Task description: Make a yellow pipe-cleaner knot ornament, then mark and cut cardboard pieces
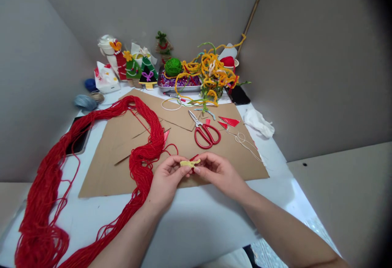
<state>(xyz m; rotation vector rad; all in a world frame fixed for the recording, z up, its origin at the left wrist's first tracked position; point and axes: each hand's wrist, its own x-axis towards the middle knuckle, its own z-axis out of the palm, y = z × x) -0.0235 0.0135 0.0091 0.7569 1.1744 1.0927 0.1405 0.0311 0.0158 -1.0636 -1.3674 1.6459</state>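
"Two hands on it?"
"Yep, our L hand & R hand both pinch the yellow strip, over the cardboard's near edge."
"Axis?"
"Approx. L–R, R end a bit higher in view."
"Count?"
"We've 1 strip, 1 pr scissors just beyond, 1 red yarn skein on our L."

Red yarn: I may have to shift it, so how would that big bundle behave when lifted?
The red yarn would probably be floppy, as it lies in soft bends across the cardboard and table. It may trail or snag, since parts stray loose near the left hand. It seems unlikely to roll, being stretched long rather than balled.
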